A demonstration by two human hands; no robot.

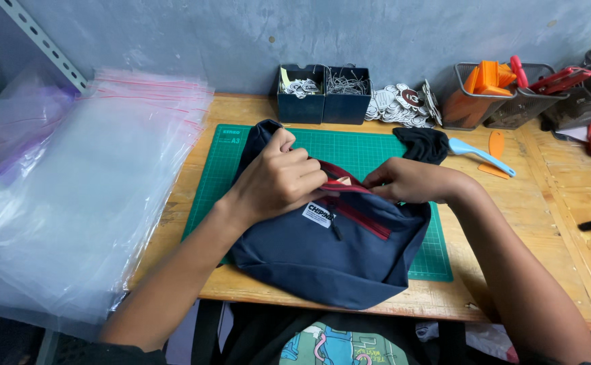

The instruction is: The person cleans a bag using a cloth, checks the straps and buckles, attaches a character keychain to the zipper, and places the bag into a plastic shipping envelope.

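Left hand (278, 179) pinching navy pouch (322, 250) at red zipper (349, 196), grip clenched on fabric; right hand (410, 181) gripping opposite edge, spreading opening; pouch lying flat on green mat (363, 145) for steadiness.

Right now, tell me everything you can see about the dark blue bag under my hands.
The dark blue bag looks like soft fabric, a rounded pouch lying flat on the green cutting mat, its lower edge reaching the wooden table's front. Red zippers run slantwise across its top, with a small white label and a dark zip pull below. A black strap trails off its upper right. The left hand presses on its upper part; the right hand pinches at the red opening.
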